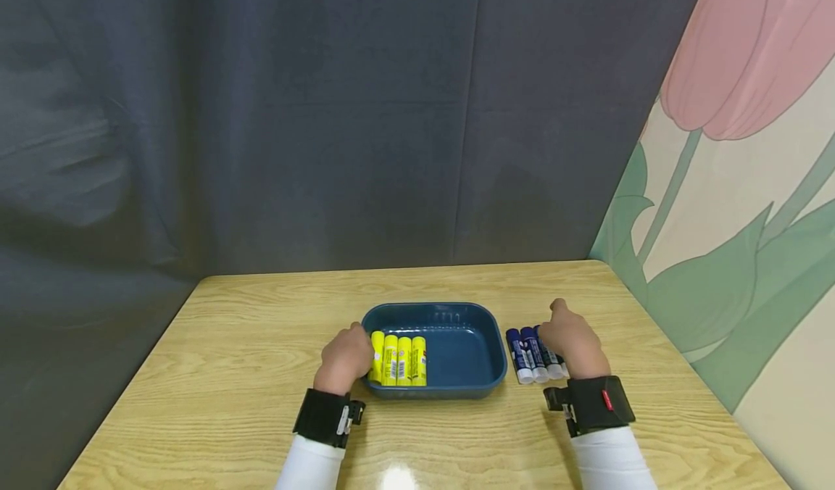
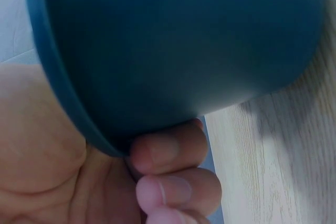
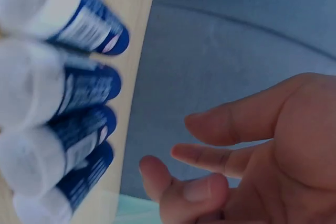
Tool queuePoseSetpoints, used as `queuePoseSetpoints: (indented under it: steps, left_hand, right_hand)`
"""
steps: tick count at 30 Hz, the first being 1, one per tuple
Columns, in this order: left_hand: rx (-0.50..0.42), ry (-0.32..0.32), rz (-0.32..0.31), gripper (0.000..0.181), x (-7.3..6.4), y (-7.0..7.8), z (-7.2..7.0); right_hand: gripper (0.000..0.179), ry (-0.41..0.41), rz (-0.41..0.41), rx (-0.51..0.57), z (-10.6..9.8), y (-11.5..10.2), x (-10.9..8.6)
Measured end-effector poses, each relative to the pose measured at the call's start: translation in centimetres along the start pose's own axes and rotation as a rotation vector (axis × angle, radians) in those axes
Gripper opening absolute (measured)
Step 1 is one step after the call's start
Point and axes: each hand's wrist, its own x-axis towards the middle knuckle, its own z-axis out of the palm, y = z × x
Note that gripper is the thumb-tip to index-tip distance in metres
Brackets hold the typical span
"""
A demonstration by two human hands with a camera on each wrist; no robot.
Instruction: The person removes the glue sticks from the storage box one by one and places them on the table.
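My left hand grips the left end of a dark blue tray. In the left wrist view, its curled fingers lie against the outside wall just under the tray's rim; the thumb's tip is hidden. Inside the tray, yellow glue sticks lie side by side at the left end. My right hand hovers by several blue glue sticks with white ends, partly covering them in the head view. The right wrist view shows its fingers loosely bent and holding nothing, apart from the blue sticks.
The wooden table bears the tray and the blue sticks. Behind it hangs a dark grey cloth. On the right stands a wall with painted tulips. Each wrist wears a black strap with a camera.
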Motion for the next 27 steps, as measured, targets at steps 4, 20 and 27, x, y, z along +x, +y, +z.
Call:
queuePoseSetpoints:
  steps: [4,20,27]
  left_hand:
    - [-0.001,0.001,0.001,0.036,0.0,-0.1,0.0]
    - [0.0,0.002,0.0,0.033,-0.1,0.1,0.0]
    - [-0.003,-0.001,0.0,0.033,-0.1,0.2,-0.1]
  right_hand:
    - [0.055,-0.002,-0.037,-0.03,0.4,-1.4,-0.5]
    - [0.053,-0.008,-0.099,-0.092,3.4,-4.4,-1.0]
    - [0.054,0.002,-0.133,-0.092,3.9,-4.8,-0.8]
